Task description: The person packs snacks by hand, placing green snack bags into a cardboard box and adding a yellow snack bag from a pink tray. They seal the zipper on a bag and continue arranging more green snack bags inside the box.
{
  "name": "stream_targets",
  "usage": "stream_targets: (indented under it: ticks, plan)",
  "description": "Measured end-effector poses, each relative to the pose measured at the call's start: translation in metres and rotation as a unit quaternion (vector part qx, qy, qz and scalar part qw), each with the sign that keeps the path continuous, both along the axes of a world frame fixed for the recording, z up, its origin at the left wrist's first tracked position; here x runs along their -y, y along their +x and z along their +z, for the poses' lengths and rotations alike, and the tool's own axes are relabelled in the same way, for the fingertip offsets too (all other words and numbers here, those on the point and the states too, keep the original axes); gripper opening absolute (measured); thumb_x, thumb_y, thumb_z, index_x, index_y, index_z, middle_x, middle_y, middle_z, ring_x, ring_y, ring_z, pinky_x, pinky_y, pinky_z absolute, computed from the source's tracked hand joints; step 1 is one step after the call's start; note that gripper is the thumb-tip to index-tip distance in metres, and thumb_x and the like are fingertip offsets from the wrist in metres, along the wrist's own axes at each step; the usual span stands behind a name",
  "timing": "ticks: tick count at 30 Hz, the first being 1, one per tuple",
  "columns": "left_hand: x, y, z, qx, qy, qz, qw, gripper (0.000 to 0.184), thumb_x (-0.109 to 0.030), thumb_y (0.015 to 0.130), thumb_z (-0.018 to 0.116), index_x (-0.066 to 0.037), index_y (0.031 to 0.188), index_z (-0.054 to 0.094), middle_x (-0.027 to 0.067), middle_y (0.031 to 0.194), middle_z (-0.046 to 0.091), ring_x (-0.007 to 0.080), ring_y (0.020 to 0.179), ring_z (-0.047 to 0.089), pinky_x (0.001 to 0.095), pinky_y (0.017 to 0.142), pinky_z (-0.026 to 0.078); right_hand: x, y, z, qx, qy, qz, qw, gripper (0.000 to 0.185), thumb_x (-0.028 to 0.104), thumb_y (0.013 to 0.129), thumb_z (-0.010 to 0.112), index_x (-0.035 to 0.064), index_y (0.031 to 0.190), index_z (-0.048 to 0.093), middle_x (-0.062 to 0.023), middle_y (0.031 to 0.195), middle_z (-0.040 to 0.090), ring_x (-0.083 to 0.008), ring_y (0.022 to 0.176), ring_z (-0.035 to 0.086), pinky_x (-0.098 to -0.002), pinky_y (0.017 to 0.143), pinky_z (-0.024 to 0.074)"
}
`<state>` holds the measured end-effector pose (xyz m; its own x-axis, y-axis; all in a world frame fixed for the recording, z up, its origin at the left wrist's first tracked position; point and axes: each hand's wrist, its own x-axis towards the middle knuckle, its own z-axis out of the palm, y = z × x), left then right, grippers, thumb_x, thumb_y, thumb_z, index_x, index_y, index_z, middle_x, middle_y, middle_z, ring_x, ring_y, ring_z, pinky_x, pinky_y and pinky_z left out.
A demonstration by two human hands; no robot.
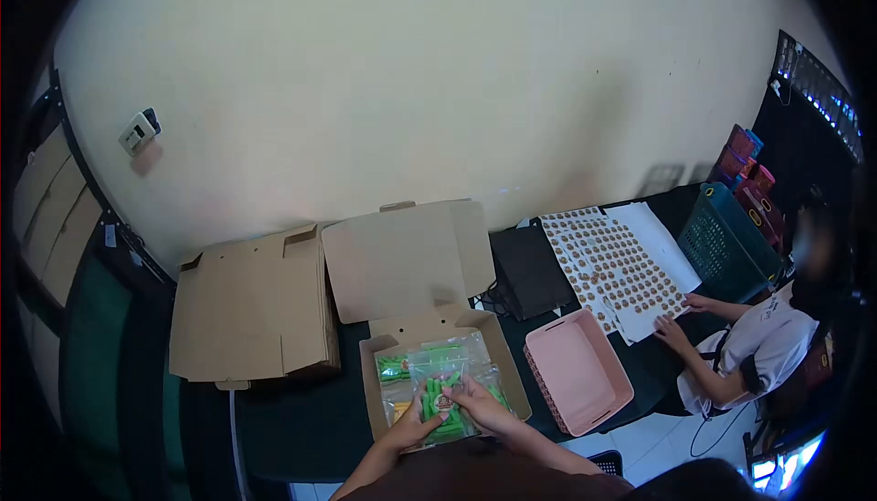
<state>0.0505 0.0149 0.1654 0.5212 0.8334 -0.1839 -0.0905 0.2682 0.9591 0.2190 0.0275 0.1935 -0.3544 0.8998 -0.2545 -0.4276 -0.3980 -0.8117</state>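
A clear plastic bag of green sticks [437, 387] with a round brown sticker is held over an open cardboard box [513, 382]. My left hand [411, 428] grips the bag's left side, its thumb near the sticker. On the right side, my right hand [482, 407] closes on the same bag, its thumb by the sticker. Beneath and around it in the box lie more clear bags with green contents [393, 369], and something yellow [400, 409] shows at the left. The box lid [402, 259] stands raised behind.
Flattened cardboard boxes [247, 318] are stacked at the left. To the right are a pink basket [580, 373], a black item [530, 273], sticker sheets [612, 268] and a green basket [726, 245]. A co-worker [758, 346] at the far right touches the sheets with both hands.
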Motion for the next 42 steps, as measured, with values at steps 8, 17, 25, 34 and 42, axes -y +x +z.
stream_targets:
  ticks: [8, 17, 25, 34, 42]
  plan:
    - [0.001, 0.001, 0.002, 0.054, -0.089, 0.061, 0.993, 0.079, -0.012, 0.084, 0.058, -0.005, 0.139, 0.001, 0.0113, 0.128, 0.034, 0.0174, 0.116, 0.036, 0.0291, 0.095, 0.033, 0.0, 0.001, 0.008, 0.084, 0.142, 0.043, 0.985, 0.042, 0.014, 0.087, 0.056, 0.0039, 0.124, 0.038, -0.0072, 0.114, 0.05, -0.0134, 0.105, 0.049, -0.0263, 0.087, 0.041]
    - [0.007, 0.001, 0.021, 0.058, -0.069, 0.002, 0.996, 0.076, -0.011, 0.084, 0.06, -0.009, 0.137, 0.006, 0.0094, 0.123, 0.038, 0.0158, 0.112, 0.04, 0.0296, 0.091, 0.038, 0.005, -0.001, 0.016, 0.047, 0.056, 0.057, 0.996, 0.042, 0.012, 0.086, 0.056, 0.0031, 0.123, 0.038, -0.0068, 0.114, 0.05, -0.0136, 0.101, 0.051, -0.027, 0.087, 0.0415]
    - [0.006, 0.003, 0.024, 0.066, -0.02, 0.015, 0.998, 0.069, -0.009, 0.083, 0.06, -0.008, 0.135, 0.014, 0.0086, 0.117, 0.043, 0.015, 0.107, 0.044, 0.0289, 0.089, 0.039, 0.004, 0.001, 0.005, 0.076, 0.04, 0.063, 0.994, 0.039, 0.011, 0.087, 0.055, 0.0026, 0.122, 0.04, -0.0073, 0.115, 0.049, -0.0132, 0.1, 0.052, -0.0272, 0.087, 0.0416]
    - [0.006, 0.006, 0.024, 0.029, 0.04, 0.032, 0.998, 0.067, -0.011, 0.084, 0.06, -0.005, 0.134, 0.016, 0.008, 0.115, 0.045, 0.015, 0.105, 0.046, 0.0283, 0.087, 0.04, 0.003, 0.002, 0.005, 0.055, 0.026, 0.052, 0.997, 0.042, 0.017, 0.087, 0.056, 0.0026, 0.123, 0.04, -0.0071, 0.114, 0.05, -0.0121, 0.101, 0.05, -0.0261, 0.087, 0.0407]
    - [0.007, 0.005, 0.019, 0.042, -0.019, 0.045, 0.998, 0.072, -0.011, 0.08, 0.064, -0.005, 0.134, 0.017, 0.009, 0.117, 0.044, 0.016, 0.108, 0.044, 0.0293, 0.089, 0.039, 0.005, 0.0, 0.022, 0.067, -0.01, 0.027, 0.997, 0.036, 0.019, 0.089, 0.053, 0.0012, 0.119, 0.044, -0.0073, 0.11, 0.054, -0.0103, 0.101, 0.05, -0.0263, 0.088, 0.0392]
